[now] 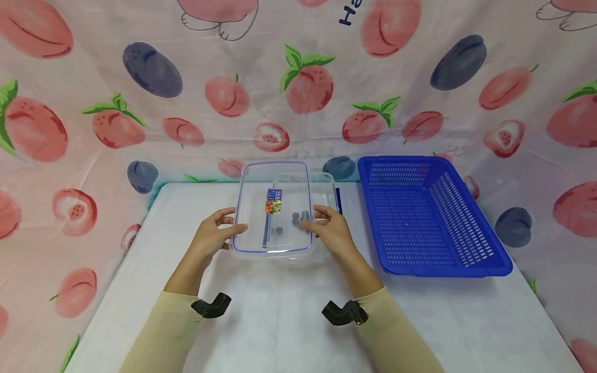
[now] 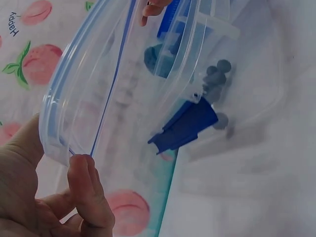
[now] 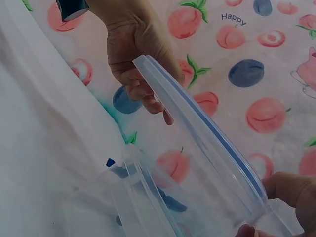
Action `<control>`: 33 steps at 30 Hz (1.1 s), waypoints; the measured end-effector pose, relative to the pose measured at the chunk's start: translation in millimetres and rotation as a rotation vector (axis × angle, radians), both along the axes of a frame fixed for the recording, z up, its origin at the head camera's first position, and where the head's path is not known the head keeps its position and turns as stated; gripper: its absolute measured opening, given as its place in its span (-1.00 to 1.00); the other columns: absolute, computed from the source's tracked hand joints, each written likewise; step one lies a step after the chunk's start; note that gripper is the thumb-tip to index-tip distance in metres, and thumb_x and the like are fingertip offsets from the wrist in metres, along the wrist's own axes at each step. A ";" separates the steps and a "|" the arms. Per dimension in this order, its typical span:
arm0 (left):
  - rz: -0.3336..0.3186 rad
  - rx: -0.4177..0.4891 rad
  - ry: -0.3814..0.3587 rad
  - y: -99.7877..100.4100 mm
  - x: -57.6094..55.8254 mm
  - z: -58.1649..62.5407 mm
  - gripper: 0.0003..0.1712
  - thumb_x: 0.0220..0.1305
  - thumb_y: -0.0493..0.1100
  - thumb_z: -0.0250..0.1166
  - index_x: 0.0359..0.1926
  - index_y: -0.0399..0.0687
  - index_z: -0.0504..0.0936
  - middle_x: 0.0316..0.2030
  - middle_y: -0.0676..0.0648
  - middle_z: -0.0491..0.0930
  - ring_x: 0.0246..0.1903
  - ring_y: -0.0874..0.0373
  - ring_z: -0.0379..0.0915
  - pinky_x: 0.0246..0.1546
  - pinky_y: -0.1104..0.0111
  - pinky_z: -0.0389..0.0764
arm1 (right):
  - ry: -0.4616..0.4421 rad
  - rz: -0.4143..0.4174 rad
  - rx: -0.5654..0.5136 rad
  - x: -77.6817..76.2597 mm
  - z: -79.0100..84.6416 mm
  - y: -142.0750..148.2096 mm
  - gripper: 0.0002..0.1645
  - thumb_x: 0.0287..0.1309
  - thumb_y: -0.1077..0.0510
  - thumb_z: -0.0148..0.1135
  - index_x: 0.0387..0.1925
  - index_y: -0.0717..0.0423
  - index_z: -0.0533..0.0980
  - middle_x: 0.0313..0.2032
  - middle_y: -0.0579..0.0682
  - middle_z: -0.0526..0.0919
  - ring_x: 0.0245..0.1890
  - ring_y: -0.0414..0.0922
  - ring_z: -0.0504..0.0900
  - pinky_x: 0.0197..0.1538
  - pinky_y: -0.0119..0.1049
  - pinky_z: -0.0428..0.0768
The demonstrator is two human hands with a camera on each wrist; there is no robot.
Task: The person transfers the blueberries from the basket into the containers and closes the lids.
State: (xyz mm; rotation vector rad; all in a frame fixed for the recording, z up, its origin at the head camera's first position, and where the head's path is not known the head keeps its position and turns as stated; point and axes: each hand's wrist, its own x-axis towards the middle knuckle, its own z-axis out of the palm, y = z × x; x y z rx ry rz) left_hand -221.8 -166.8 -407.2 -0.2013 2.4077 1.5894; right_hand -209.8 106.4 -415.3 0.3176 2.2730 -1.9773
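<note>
A clear plastic lid with a blue seal line and a small printed label is held up in both hands. My left hand pinches its left edge between thumb and fingers, while my right hand pinches the right edge. Below and behind the lid stands a clear plastic box, partly hidden by it. The left wrist view shows a blue clip on the box's side and several small dark round berry-like pieces low in the box. Both wrist views show the tilted lid apart from the box.
A blue perforated basket stands on the right of the white table. A fruit-printed cloth hangs behind the table and down its sides. Black wrist cameras are strapped over both sleeves.
</note>
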 end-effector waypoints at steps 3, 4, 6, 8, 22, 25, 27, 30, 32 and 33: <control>-0.011 0.014 0.005 10.2 -2.3 -2.7 -0.21 0.20 -0.03 0.42 0.41 -0.04 0.33 0.08 -0.22 0.40 -0.21 -0.04 0.55 -0.39 0.40 0.63 | -0.004 -0.016 -0.002 0.2 -1.3 10.6 -0.24 0.04 0.24 0.44 0.30 0.21 0.39 0.05 0.12 0.48 -0.17 -0.13 0.54 -0.29 -0.43 0.53; -0.014 0.015 0.007 13.4 -3.2 -3.7 -0.20 0.20 -0.03 0.42 0.41 -0.04 0.33 0.07 -0.22 0.40 -0.21 -0.01 0.54 -0.39 0.40 0.63 | -0.006 -0.023 -0.002 0.7 -1.2 13.7 -0.25 0.04 0.23 0.43 0.30 0.21 0.39 0.05 0.12 0.48 -0.18 -0.13 0.53 -0.29 -0.43 0.53; -0.014 0.016 0.008 20.3 -4.8 -5.8 -0.22 0.19 -0.02 0.43 0.39 -0.03 0.35 0.06 -0.20 0.41 -0.24 0.01 0.54 -0.40 0.41 0.63 | -0.001 -0.039 -0.002 1.2 -1.5 19.6 -0.26 0.05 0.24 0.42 0.29 0.22 0.40 0.04 0.12 0.48 -0.19 -0.14 0.50 -0.30 -0.46 0.52; -0.012 0.014 0.009 27.3 -6.2 -7.8 -0.23 0.18 -0.02 0.44 0.38 -0.02 0.37 0.04 -0.19 0.42 -0.27 0.04 0.53 -0.41 0.41 0.62 | 0.007 -0.058 0.008 1.6 -2.2 25.0 -0.27 0.06 0.25 0.40 0.29 0.24 0.39 0.03 0.13 0.47 -0.18 -0.14 0.48 -0.29 -0.48 0.51; -0.014 0.029 0.019 59.2 -13.9 -23.8 -0.22 0.11 -0.03 0.49 0.34 -0.06 0.44 -0.01 -0.19 0.49 -0.37 0.10 0.57 -0.47 0.37 0.66 | -0.001 -0.150 0.124 -0.2 -14.7 41.6 -0.33 0.12 0.23 0.29 0.29 0.29 0.39 0.04 0.19 0.50 -0.04 0.01 0.52 -0.05 -0.27 0.53; -0.016 0.022 0.026 61.4 -14.7 -25.5 -0.23 0.11 -0.03 0.49 0.32 -0.09 0.45 -0.02 -0.20 0.49 -0.39 0.11 0.56 -0.50 0.38 0.66 | -0.007 -0.152 0.129 -1.2 -16.7 42.4 -0.34 0.12 0.24 0.28 0.28 0.31 0.39 0.04 0.20 0.49 -0.03 0.03 0.53 0.00 -0.23 0.52; -0.014 0.014 0.025 62.8 -15.1 -26.2 -0.23 0.10 -0.03 0.50 0.32 -0.09 0.46 -0.02 -0.20 0.50 -0.41 0.12 0.55 -0.51 0.39 0.65 | -0.010 -0.153 0.130 -1.7 -17.7 42.8 -0.34 0.12 0.24 0.27 0.28 0.32 0.39 0.04 0.20 0.49 -0.01 0.04 0.52 0.02 -0.20 0.52; -0.012 0.000 0.021 65.1 -15.6 -26.9 -0.22 0.09 -0.03 0.50 0.33 -0.10 0.46 -0.02 -0.19 0.50 -0.44 0.14 0.54 -0.52 0.41 0.64 | -0.010 -0.155 0.140 -2.6 -19.3 43.5 -0.34 0.12 0.25 0.26 0.28 0.33 0.39 0.04 0.21 0.49 0.00 0.06 0.52 0.04 -0.17 0.51; -0.010 -0.009 0.017 66.3 -16.2 -27.2 -0.21 0.09 -0.02 0.50 0.33 -0.10 0.45 -0.01 -0.19 0.50 -0.46 0.15 0.53 -0.51 0.43 0.63 | -0.010 -0.154 0.148 -3.3 -20.7 44.7 -0.34 0.12 0.25 0.26 0.27 0.34 0.39 0.03 0.22 0.49 0.00 0.06 0.52 0.04 -0.18 0.50; -0.010 -0.011 0.015 66.8 -16.4 -27.3 -0.21 0.10 -0.02 0.50 0.34 -0.09 0.45 0.00 -0.19 0.50 -0.47 0.15 0.53 -0.50 0.43 0.63 | -0.012 -0.154 0.152 -3.7 -21.4 45.3 -0.35 0.12 0.25 0.26 0.27 0.34 0.40 0.03 0.22 0.50 0.00 0.06 0.52 0.03 -0.18 0.50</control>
